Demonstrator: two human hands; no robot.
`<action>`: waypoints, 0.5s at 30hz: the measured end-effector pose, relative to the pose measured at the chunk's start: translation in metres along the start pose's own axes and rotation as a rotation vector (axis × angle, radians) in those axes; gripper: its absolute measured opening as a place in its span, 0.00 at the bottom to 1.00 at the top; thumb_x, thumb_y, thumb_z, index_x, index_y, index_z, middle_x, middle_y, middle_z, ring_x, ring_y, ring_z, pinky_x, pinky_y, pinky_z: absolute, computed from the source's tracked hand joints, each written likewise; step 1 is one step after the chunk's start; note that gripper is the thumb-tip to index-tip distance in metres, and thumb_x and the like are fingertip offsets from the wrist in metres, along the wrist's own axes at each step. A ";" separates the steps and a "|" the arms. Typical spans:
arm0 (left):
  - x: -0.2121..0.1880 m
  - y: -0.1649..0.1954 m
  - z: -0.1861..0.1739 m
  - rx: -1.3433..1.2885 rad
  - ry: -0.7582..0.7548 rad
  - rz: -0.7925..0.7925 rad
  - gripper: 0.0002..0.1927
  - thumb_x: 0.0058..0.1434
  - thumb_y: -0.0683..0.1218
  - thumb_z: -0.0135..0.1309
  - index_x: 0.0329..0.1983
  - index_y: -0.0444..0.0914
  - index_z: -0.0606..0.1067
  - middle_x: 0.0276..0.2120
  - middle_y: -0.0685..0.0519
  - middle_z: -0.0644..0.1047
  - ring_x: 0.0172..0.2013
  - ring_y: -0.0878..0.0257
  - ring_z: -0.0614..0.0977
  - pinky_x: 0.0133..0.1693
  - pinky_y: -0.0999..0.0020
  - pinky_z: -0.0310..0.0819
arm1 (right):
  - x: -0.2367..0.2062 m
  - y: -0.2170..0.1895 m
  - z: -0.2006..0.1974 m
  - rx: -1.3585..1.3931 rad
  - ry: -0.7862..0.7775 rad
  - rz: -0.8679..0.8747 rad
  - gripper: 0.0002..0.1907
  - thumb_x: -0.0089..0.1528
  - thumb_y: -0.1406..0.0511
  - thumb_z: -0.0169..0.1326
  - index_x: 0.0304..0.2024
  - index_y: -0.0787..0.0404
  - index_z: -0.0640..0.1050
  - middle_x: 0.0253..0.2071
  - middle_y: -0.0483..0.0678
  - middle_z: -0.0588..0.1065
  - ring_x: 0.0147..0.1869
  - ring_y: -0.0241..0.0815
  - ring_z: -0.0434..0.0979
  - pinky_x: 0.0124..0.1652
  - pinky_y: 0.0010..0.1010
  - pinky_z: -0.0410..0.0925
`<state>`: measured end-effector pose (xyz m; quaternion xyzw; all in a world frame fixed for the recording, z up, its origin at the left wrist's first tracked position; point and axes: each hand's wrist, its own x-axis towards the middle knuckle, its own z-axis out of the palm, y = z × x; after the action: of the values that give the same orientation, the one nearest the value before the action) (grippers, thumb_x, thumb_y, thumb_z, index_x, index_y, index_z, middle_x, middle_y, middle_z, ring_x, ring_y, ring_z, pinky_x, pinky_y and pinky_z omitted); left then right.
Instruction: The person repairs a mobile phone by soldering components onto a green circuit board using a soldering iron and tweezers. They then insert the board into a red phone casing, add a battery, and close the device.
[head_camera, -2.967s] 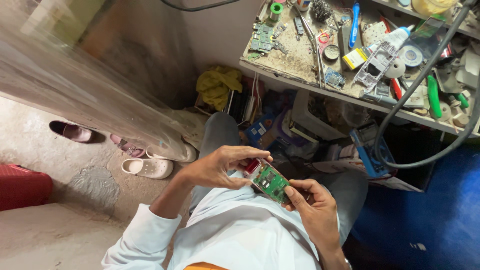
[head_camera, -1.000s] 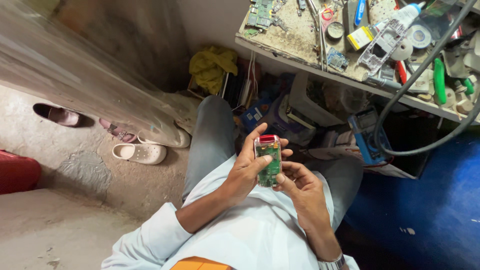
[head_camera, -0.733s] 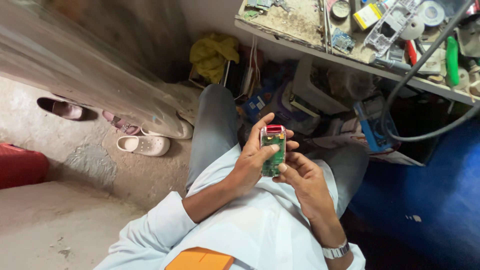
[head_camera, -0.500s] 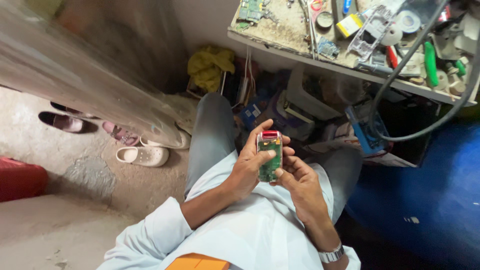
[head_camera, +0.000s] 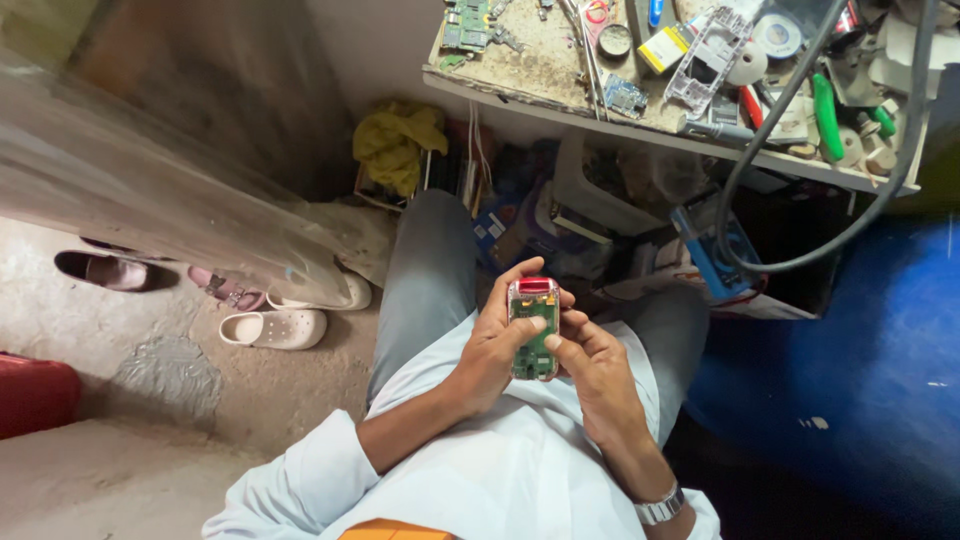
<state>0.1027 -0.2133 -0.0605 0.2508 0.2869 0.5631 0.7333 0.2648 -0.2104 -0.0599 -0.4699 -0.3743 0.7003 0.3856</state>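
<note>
Both hands curled round small green circuit board (head_camera: 534, 330) with red top end, held upright over lap. Left hand (head_camera: 497, 345) gripping left edge, thumb pressed on face. Right hand (head_camera: 590, 365) cupping right edge, fingers partly closed, wristwatch (head_camera: 660, 506) behind. Beyond board: grey trousers (head_camera: 430, 270), yellow cloth (head_camera: 400, 145), cluttered workbench (head_camera: 560, 75) with black cable (head_camera: 790, 90).
</note>
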 end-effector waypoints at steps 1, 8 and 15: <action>0.001 -0.001 0.000 -0.003 -0.007 0.010 0.35 0.65 0.39 0.44 0.77 0.40 0.51 0.57 0.44 0.72 0.55 0.58 0.78 0.52 0.62 0.78 | 0.001 -0.001 0.000 -0.001 0.024 0.031 0.15 0.63 0.67 0.55 0.51 0.66 0.78 0.42 0.46 0.80 0.41 0.32 0.80 0.40 0.26 0.73; 0.003 -0.005 -0.007 -0.055 0.022 -0.017 0.32 0.65 0.39 0.44 0.73 0.40 0.55 0.55 0.47 0.73 0.53 0.61 0.77 0.50 0.63 0.78 | 0.013 0.008 0.000 0.012 0.059 0.013 0.14 0.66 0.66 0.56 0.50 0.70 0.79 0.39 0.45 0.79 0.37 0.31 0.77 0.37 0.24 0.70; 0.008 -0.011 -0.013 -0.011 0.036 0.013 0.29 0.64 0.39 0.44 0.71 0.37 0.58 0.54 0.46 0.73 0.54 0.60 0.77 0.52 0.63 0.77 | 0.023 0.015 -0.005 0.071 0.076 0.076 0.15 0.64 0.66 0.57 0.51 0.66 0.80 0.38 0.45 0.79 0.36 0.30 0.76 0.35 0.24 0.70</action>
<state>0.1023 -0.2074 -0.0786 0.2386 0.2953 0.5739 0.7256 0.2613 -0.1953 -0.0827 -0.4960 -0.3162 0.7090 0.3891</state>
